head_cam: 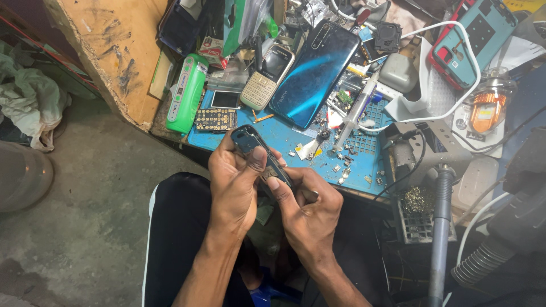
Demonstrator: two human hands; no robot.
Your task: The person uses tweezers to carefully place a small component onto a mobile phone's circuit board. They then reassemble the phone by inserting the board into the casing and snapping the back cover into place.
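Both my hands hold a small dark phone body (pixel 249 140) above my lap, in front of the blue work mat (pixel 284 136). My left hand (pixel 233 182) wraps the phone from the left, thumb across its face. My right hand (pixel 307 207) grips its lower end, thumb pressing on the frame, and seems to pinch a thin tool against it. On the mat lie small metal parts and screws (pixel 341 162).
A big blue smartphone (pixel 314 74), a beige keypad phone (pixel 266 77), a green device (pixel 186 94), a keypad board (pixel 216 119) and a syringe (pixel 357 111) lie on the cluttered bench. A soldering iron (pixel 441 227) stands at right. A wooden board (pixel 114 51) leans at left.
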